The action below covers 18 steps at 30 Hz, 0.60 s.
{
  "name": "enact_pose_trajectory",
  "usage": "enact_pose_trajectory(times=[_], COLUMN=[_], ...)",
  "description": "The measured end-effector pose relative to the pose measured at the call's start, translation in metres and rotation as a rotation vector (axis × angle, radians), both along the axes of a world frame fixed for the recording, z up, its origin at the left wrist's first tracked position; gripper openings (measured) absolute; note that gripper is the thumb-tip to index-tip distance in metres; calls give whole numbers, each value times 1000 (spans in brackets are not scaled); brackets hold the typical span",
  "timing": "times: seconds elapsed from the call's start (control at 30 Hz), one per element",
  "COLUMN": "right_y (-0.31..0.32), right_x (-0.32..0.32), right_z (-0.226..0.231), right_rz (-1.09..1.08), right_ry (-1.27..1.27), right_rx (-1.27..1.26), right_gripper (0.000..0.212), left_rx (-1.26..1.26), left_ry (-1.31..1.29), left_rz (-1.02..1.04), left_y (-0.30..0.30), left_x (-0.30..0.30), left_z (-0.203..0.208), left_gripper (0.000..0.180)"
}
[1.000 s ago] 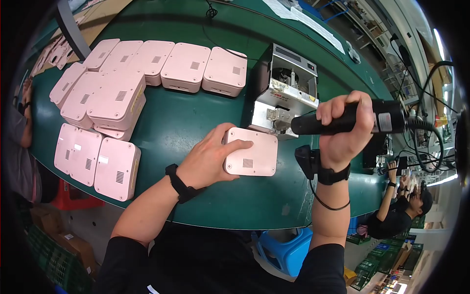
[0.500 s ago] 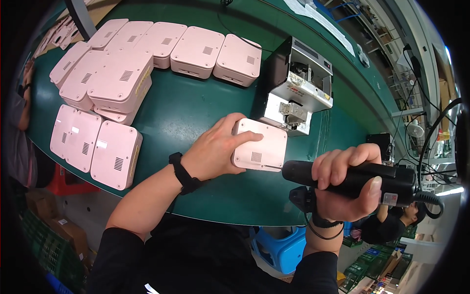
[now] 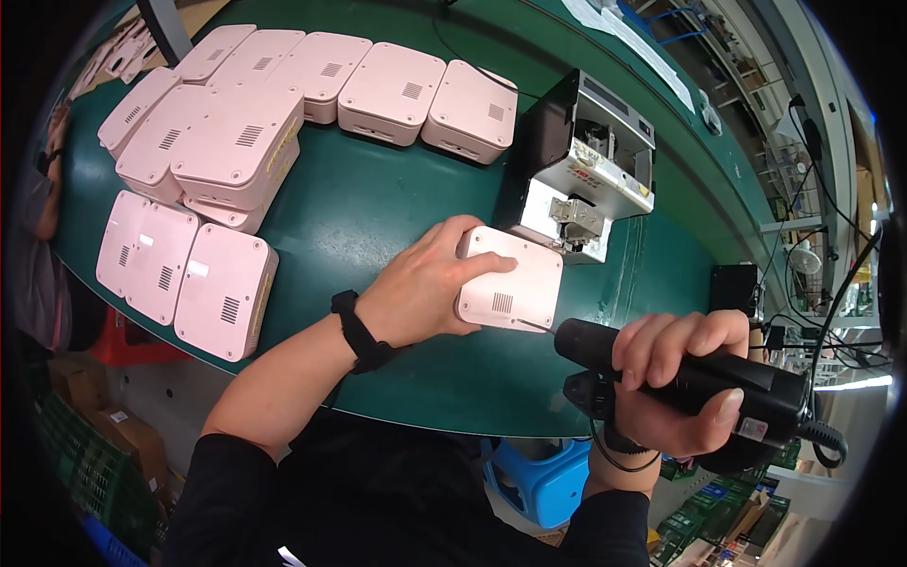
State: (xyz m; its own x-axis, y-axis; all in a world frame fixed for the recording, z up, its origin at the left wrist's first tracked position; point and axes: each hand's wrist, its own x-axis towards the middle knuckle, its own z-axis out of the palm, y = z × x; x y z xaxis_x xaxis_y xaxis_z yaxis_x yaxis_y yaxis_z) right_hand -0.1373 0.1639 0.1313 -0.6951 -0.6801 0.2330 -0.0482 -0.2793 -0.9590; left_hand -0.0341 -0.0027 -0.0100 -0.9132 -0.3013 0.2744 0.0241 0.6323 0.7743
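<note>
A: Status on the pink casing [image 3: 508, 280]?

B: Flat on the green table [image 3: 378, 198], vent side up, right under the left hand [image 3: 420, 288]. That hand is spread over its left end, fingers laid across the top, thumb on the near edge. Pinning it down, not gripping round it.

A: Right hand?

B: Right hand [image 3: 675, 378] is closed tight round a black electric screwdriver [image 3: 690, 378], held near horizontal. The bit tip sits at the casing's near right corner. Can't tell if it's seated in a screw.

A: What's around it?

B: Grey screw feeder box [image 3: 586, 170] just beyond the left hand's fingertips, touching or nearly touching the casing's far edge. More pink casings [image 3: 236, 142], some stacked, well off to the left of the left hand, plus a row [image 3: 397, 90] further out.

A: Handling?

B: Looks like a moulded plastic shell: rigid and likely light, smooth with rounded corners. I'd expect it to skate on the table under driver torque, so downward palm pressure makes sense. Best hold is across the flat top or by the two long edges, clear of the corner being worked. The finish probably scuffs if the bit slips.
</note>
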Motion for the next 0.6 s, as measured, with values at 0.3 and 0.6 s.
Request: enact_pose_trajectory(times=[0.3, 0.6], right_y=[-2, -14], right_x=[-4, -20], right_z=[-17, -11], right_rz=[70, 47], right_ry=[-39, 143], right_rx=[11, -200], right_gripper=[59, 39], left_rx=[-11, -35], left_ry=[3, 7], left_rz=[12, 12], left_y=[-2, -2], left_x=[-1, 0], left_z=[0, 3], left_gripper=[65, 65])
